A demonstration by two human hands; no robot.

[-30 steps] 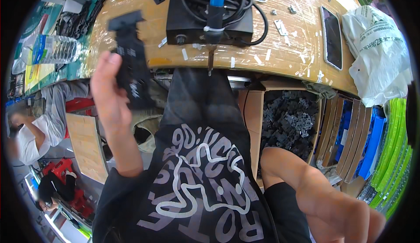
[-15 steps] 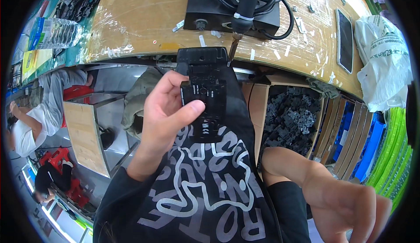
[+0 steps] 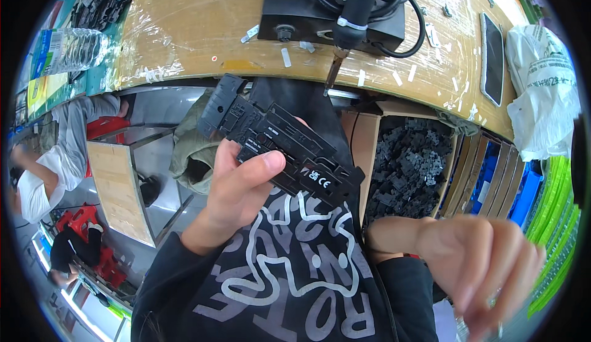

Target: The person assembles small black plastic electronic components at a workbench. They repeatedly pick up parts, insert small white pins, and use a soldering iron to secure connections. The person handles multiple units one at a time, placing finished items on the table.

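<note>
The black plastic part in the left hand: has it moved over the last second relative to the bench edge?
Yes. The black plastic part has come down from over the wooden bench to below its front edge, toward the person's chest, in the left hand.

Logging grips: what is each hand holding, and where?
Left hand grips the black plastic part near its middle; right hand holds nothing visible.

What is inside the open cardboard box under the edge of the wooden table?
The cardboard box is filled with a heap of small black plastic parts. Its bottom is hidden by the heap, and the person's right hand covers its near edge.
</note>
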